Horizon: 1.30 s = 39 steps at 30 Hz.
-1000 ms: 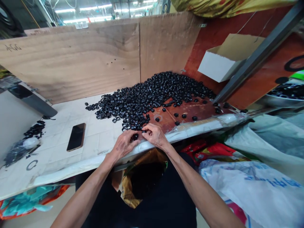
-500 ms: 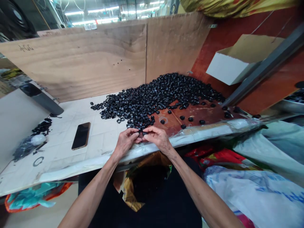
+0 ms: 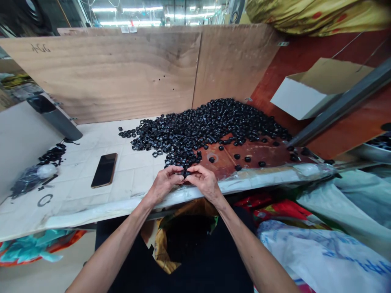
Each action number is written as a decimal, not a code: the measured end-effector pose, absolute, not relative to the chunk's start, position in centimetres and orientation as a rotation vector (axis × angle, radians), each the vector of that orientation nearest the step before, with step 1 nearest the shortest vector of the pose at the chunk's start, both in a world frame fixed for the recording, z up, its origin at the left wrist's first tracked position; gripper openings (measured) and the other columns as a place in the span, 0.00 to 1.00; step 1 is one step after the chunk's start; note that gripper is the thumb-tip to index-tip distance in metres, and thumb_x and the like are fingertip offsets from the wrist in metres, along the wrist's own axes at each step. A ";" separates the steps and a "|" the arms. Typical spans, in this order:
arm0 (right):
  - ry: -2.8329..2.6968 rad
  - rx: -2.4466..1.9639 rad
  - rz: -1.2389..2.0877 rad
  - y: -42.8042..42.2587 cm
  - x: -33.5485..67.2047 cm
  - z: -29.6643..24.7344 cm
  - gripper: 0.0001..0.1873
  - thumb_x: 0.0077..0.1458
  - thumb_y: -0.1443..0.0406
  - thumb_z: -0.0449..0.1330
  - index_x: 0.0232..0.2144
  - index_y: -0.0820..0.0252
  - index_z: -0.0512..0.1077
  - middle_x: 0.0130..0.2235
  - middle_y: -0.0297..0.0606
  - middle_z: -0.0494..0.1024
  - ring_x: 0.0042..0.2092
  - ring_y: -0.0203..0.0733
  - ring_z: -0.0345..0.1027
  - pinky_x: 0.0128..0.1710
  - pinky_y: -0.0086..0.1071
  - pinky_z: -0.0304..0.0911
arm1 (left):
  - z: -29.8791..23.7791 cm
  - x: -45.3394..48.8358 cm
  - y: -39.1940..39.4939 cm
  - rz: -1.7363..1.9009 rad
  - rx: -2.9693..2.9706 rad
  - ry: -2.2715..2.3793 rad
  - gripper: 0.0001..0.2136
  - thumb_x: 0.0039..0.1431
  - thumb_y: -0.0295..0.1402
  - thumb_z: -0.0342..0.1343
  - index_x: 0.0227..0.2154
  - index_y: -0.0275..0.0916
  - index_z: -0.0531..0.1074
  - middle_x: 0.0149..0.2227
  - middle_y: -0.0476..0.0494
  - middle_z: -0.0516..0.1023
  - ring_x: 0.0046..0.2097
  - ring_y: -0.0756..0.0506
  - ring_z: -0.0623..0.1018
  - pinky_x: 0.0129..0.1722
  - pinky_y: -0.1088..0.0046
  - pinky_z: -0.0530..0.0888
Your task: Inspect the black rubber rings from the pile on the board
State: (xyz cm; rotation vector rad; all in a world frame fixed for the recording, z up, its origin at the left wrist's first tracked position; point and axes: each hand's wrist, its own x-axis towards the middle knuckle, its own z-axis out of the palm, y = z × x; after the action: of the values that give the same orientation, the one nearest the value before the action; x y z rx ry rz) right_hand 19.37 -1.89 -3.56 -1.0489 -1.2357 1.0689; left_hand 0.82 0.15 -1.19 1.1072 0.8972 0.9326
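A big heap of small black rings covers the back and middle of the bench. At its near edge my left hand and my right hand meet, fingertips pinched together on a small black ring held between them. Both hands hover just above the bench's front edge, a little in front of the heap's nearest rings.
A dark phone lies to the left on the white bench top. A smaller pile of black parts and a bag sit far left. Plywood walls stand behind, an open cardboard box at right. Sacks lie below the bench.
My hands have lifted slightly off the bench edge and drawn together, fingertips now pinching a ring between them. The camera view has tilted a little.
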 end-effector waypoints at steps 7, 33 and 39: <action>-1.398 -1.043 0.827 -2.1 18.9 -3.9 0.08 0.55 0.61 0.67 0.37 0.57 0.81 0.36 0.39 0.80 0.33 0.41 0.76 0.33 0.33 0.74 | -1.6 1.0 -0.2 0.999 1.260 0.863 0.17 0.50 0.37 0.71 0.41 0.37 0.77 0.36 0.46 0.82 0.36 0.48 0.80 0.41 0.71 0.76; -1.447 -0.992 0.800 -2.2 19.0 -3.8 0.09 0.56 0.65 0.63 0.41 0.56 0.79 0.41 0.40 0.81 0.39 0.42 0.76 0.39 0.34 0.74 | -2.3 1.0 -0.1 0.993 1.310 0.891 0.14 0.49 0.35 0.70 0.39 0.37 0.77 0.33 0.48 0.80 0.33 0.49 0.77 0.37 0.72 0.73; -1.437 -1.066 0.727 -2.2 18.5 -4.2 0.15 0.56 0.62 0.64 0.47 0.57 0.74 0.38 0.38 0.81 0.35 0.40 0.76 0.37 0.32 0.74 | -2.3 1.1 -0.2 1.005 1.336 0.870 0.13 0.50 0.33 0.69 0.39 0.37 0.76 0.35 0.48 0.80 0.37 0.48 0.78 0.42 0.70 0.74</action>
State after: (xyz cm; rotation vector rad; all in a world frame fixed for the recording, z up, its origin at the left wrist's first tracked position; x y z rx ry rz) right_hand 18.49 -2.24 -4.24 -1.0661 -1.4371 0.7268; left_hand 1.06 -0.17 -2.30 1.3362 0.8700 1.0053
